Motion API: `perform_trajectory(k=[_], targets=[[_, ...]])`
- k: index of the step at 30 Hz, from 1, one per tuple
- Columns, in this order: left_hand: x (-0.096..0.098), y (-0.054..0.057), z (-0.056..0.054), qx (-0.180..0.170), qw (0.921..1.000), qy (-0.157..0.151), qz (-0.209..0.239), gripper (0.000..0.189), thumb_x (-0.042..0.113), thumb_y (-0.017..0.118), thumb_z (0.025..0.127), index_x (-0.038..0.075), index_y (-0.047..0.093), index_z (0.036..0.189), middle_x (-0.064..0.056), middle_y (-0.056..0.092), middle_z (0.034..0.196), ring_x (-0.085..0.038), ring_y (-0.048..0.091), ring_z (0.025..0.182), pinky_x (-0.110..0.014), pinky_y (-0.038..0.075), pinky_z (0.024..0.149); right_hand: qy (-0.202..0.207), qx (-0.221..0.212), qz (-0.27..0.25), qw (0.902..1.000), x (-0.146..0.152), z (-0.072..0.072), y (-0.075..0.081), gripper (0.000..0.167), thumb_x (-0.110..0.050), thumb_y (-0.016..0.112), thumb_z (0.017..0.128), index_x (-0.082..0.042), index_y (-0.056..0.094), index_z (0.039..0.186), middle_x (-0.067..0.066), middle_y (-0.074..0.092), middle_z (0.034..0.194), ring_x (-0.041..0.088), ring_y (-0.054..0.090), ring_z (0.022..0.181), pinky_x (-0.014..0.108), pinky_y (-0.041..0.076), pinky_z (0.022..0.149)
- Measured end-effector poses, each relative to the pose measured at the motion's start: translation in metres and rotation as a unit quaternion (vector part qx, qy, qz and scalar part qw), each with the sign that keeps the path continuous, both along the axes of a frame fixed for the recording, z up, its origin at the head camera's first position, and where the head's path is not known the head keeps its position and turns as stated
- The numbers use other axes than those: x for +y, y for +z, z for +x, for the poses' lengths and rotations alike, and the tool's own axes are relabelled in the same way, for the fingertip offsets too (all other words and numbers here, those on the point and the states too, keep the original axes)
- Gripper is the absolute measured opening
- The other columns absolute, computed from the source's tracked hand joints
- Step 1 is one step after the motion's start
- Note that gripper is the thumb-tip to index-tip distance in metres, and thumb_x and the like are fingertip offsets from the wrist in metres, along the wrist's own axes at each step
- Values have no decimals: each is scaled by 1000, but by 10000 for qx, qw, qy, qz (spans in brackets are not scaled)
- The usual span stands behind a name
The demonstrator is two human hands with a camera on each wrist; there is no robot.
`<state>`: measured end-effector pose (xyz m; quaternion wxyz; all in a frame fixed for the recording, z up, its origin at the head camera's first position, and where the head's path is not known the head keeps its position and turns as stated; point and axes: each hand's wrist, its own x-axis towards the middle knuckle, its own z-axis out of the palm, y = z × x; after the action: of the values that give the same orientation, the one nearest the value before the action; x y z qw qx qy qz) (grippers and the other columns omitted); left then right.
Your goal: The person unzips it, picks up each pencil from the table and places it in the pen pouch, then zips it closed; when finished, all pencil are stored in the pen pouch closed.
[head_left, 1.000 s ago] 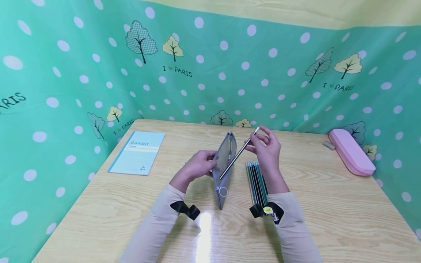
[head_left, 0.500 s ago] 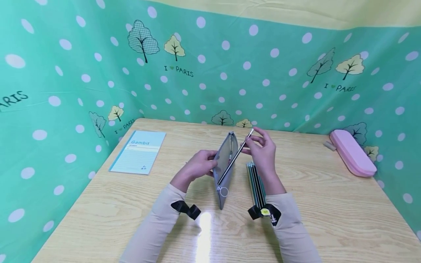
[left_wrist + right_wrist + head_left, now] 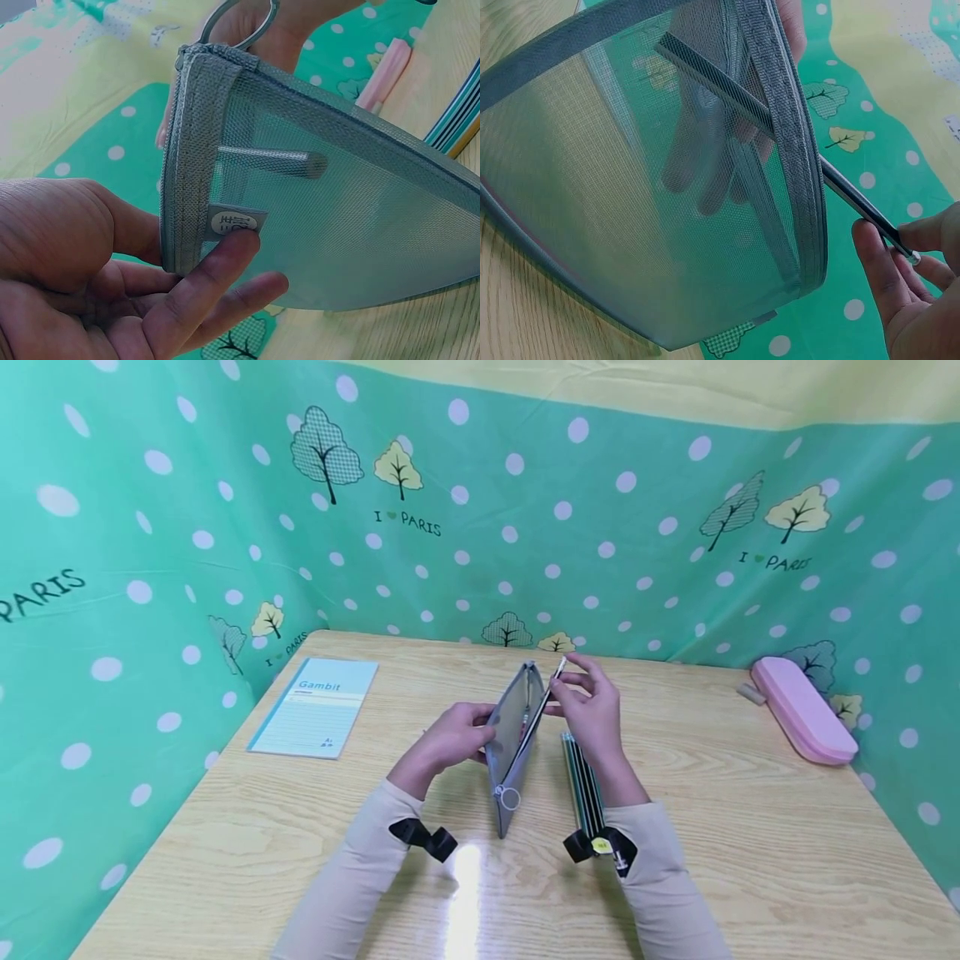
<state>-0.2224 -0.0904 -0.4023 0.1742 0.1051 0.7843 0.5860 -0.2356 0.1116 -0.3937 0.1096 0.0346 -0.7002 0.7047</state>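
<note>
My left hand (image 3: 450,739) holds a grey mesh zip pouch (image 3: 504,731) by its edge, thumb on one side and fingers on the other. The pouch stands on edge with its zip side parted and a round ring (image 3: 510,798) at the near end. Between the thumb and fingers of my right hand (image 3: 594,714) is a dark striped pencil (image 3: 855,201), pinched near its white-tipped end. The pencil's other end shows through the mesh, inside the pouch. Just right of the pouch, a row of striped pencils (image 3: 583,785) lies on the table, partly under the right wrist.
A light blue notebook (image 3: 318,708) lies at the left of the wooden table (image 3: 750,852). At the far right are a pink pencil case (image 3: 804,710) and a small grey block (image 3: 751,693). A green dotted cloth (image 3: 510,535) hangs behind and at both sides.
My right hand has moved left and slightly down, carrying the pencil deeper into the pouch. My left hand and the pouch have stayed in place.
</note>
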Motion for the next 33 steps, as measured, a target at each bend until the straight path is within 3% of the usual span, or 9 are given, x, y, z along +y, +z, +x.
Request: perform_trajectory(k=[7,18,33], targets=[[0,-2,0,59,10000,-16,-22,51,-4,46,97,-13,47,146,-31,60,138,-39,71,107,-40,67,77,61,16,326,9994,-2,2,1,48,6,62,98,-1,53,145,17,63,108,5,71,74,29,67,70],[2,2,0,33,10000,-20,-28,51,-4,46,97,-12,47,147,-30,60,139,-39,71,107,-39,67,78,283,38,401,9988,0,0,1,51,9,61,96,2,52,146,34,60,119,3,70,73,24,65,67],[2,2,2,81,9999,-19,-99,52,-4,45,96,-12,47,147,-30,60,139,-38,71,107,-39,67,78,279,-182,582,9977,1,2,1,51,5,61,98,-2,52,148,29,61,122,4,69,77,31,67,75]])
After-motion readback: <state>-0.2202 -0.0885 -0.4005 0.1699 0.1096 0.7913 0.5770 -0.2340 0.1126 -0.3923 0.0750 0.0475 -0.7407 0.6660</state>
